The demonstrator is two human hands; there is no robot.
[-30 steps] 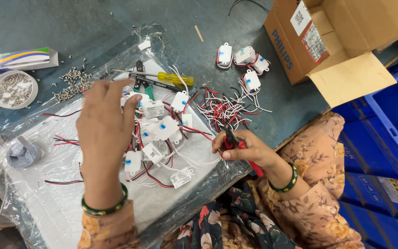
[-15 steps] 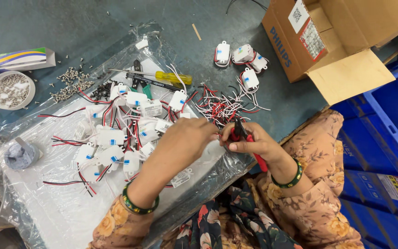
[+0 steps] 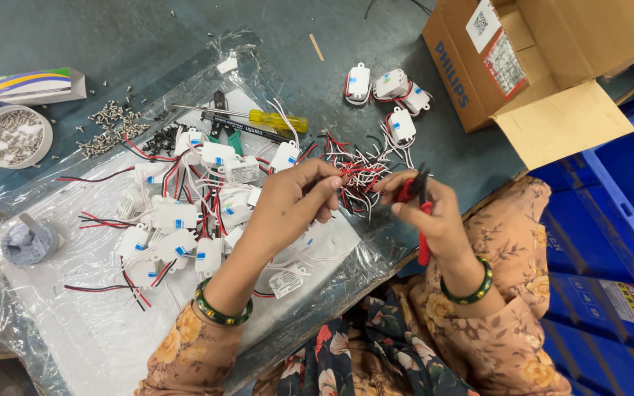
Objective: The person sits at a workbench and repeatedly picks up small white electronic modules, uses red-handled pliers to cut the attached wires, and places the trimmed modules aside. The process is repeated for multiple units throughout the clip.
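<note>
My left hand pinches the red and white wires between thumb and fingertips, and these wires come from the tangle that lies on the tabletop just in front of me. My right hand is closed around the red-handled cutting pliers, and their tip points toward the same wires, very near to my left fingers. I judge that I am trimming or stripping wire ends of small white modules. Four white modules sit apart near the cardboard box; they look like a finished group, but I cannot say it for sure. A much bigger pile of white modules with wires rests on the plastic sheet to my left, so it seems most of the work is still left. Beside that pile lie a yellow-handled screwdriver, loose screws, a round white dish of screws and a small flat carton.
</note>
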